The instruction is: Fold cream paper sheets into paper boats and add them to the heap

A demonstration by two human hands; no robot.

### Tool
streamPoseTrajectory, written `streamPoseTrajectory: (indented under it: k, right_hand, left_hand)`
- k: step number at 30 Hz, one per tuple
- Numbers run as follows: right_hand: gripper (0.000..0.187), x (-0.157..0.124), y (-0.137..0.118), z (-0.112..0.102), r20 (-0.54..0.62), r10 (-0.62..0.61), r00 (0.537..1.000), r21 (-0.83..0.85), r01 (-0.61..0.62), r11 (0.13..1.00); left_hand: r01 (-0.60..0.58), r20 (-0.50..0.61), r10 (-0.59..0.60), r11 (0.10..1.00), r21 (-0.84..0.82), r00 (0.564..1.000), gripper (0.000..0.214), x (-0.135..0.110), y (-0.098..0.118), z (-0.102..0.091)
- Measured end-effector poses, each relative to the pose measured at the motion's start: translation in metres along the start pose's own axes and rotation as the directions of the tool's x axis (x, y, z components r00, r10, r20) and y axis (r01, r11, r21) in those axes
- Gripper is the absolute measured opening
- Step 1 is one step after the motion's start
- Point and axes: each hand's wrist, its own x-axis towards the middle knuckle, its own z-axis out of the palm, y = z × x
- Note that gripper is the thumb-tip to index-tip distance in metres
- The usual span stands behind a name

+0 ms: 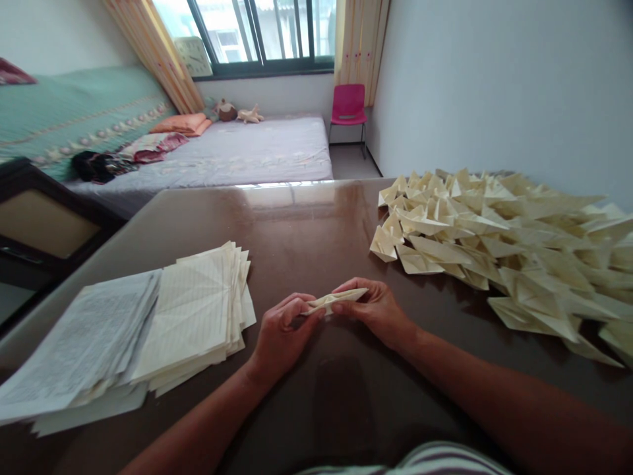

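Observation:
Between my two hands, just above the brown table (316, 224), is a small folded paper boat (353, 295) of cream paper, seen nearly edge-on. My left hand (284, 330) pinches its left end between thumb and fingers. The right part is gripped by my right hand (380, 313), with the thumb in front and the fingers behind. Fingers hide some of its folds. To the right lies a big heap of cream paper boats (455, 224). Left of my hands rests a stack of lined, creased cream sheets (190, 310).
Printed sheets (89, 343) overlap the lined stack on its left. A dark wooden chair (49, 218) stands at the table's left edge. Beyond the table are a bed (267, 152), a pink chair (349, 105) and a window (262, 33). A white wall (494, 86) borders the right side.

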Motion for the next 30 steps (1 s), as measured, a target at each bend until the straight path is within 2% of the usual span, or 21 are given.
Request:
streamPoseTrajectory:
  k: [3,5,7,9,12,15,19,24,30]
  right_hand:
    - [0.039,0.002,-0.006,-0.010,0.109,-0.027,0.994,-0.123,0.040,0.992]
    - [0.053,0.004,-0.011,-0.019,0.201,-0.115,0.973,-0.254,0.166,0.953]
    - [0.050,0.007,-0.015,-0.025,0.273,-0.260,0.926,-0.424,0.359,0.832]
    - [0.035,0.008,-0.015,-0.028,0.327,-0.384,0.864,-0.558,0.504,0.659]
    - [0.022,0.008,-0.011,-0.027,0.361,-0.492,0.792,-0.647,0.593,0.480]
    - [0.019,0.006,-0.008,-0.025,0.419,-0.498,0.760,-0.694,0.621,0.364]
    - [0.014,0.004,-0.006,-0.024,0.497,-0.443,0.746,-0.743,0.630,0.228]
    - [0.012,0.003,-0.008,-0.023,0.485,-0.425,0.764,-0.790,0.591,0.160]
    - [0.020,0.002,-0.008,-0.020,0.461,-0.387,0.798,-0.842,0.532,0.094]
  left_hand:
    - [0.063,0.045,-0.062,0.998,-0.009,0.997,0.020,0.002,-0.006,-0.004]
    - [0.077,0.045,-0.077,0.997,0.012,0.996,0.019,0.003,-0.010,-0.007]
    - [0.035,0.026,-0.037,0.997,0.066,0.999,0.018,0.004,-0.013,-0.010]
    - [-0.054,0.037,0.049,0.991,0.125,0.998,0.016,0.003,-0.015,-0.013]
    - [-0.193,0.101,0.176,0.962,0.192,0.979,0.007,-0.002,-0.016,-0.014]
    - [-0.277,0.118,0.255,0.930,0.244,0.960,0.007,-0.006,-0.017,-0.013]
    - [-0.337,0.128,0.313,0.900,0.276,0.941,0.007,-0.008,-0.017,-0.011]
    - [-0.359,0.158,0.326,0.887,0.289,0.932,0.009,-0.007,-0.014,-0.009]
    - [-0.338,0.173,0.297,0.891,0.304,0.939,0.008,-0.007,-0.016,-0.008]
